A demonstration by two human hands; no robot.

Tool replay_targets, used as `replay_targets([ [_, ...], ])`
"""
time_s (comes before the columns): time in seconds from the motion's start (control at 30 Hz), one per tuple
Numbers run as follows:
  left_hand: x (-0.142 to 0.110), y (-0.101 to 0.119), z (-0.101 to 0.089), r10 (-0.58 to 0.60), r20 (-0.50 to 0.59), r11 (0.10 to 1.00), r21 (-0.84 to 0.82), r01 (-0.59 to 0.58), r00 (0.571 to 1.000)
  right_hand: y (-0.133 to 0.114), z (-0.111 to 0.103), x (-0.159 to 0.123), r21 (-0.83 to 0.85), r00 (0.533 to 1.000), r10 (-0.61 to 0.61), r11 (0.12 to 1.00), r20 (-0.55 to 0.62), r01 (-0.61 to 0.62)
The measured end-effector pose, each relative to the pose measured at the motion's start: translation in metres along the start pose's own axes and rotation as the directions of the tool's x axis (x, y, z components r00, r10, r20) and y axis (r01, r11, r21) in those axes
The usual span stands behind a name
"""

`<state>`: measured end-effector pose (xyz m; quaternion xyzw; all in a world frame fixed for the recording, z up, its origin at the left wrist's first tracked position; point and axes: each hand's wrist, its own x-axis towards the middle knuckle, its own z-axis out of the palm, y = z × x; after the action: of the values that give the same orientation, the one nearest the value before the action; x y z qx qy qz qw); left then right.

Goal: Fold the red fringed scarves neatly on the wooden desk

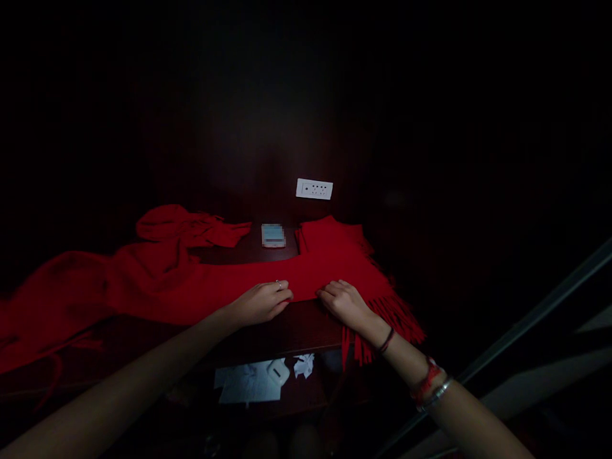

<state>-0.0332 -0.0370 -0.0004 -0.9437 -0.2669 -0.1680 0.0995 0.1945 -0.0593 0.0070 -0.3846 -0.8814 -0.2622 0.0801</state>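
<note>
A long red scarf [210, 287] with a fringed right end stretches across a dark shelf [306, 328]. Its left part lies in loose folds. My left hand [264, 302], with a ring on one finger, has its fingers curled and closed on the scarf's near edge. To the right, my right hand [345, 302] also pinches that edge, close to the fringe. Behind the right end lies a folded red cloth [329, 234], partly covered by the scarf. Another bunched red cloth [191, 227] rests at the back left.
A small pixelated light-blue object [273, 236] lies at the back of the shelf. A white wall socket [314, 189] is above it. Below are a pale flat sheet [251, 384] and crumpled white paper [303, 364]. A slanted rail [540, 309] runs at the right.
</note>
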Motion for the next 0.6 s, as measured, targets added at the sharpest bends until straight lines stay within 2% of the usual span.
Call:
replay_targets([
  [0.23,0.000,0.001,0.002,0.000,0.045,0.987,0.159,-0.008,0.999,0.002,0.003,-0.003,-0.023,0.999,0.001,1.000,-0.046,-0.002],
  [0.37,0.001,0.003,0.002,0.041,0.074,0.977,0.207,-0.056,0.996,0.001,0.001,-0.003,-0.036,0.999,-0.031,0.999,-0.009,0.031],
  [0.5,0.001,0.005,-0.001,0.041,0.088,0.984,0.169,-0.056,0.995,0.004,-0.004,-0.008,-0.026,0.997,-0.028,0.999,0.066,0.030],
  [0.6,0.000,0.004,-0.004,0.031,0.107,0.999,0.037,-0.035,0.994,0.007,-0.007,-0.014,-0.003,0.994,0.018,1.000,0.109,-0.018],
])
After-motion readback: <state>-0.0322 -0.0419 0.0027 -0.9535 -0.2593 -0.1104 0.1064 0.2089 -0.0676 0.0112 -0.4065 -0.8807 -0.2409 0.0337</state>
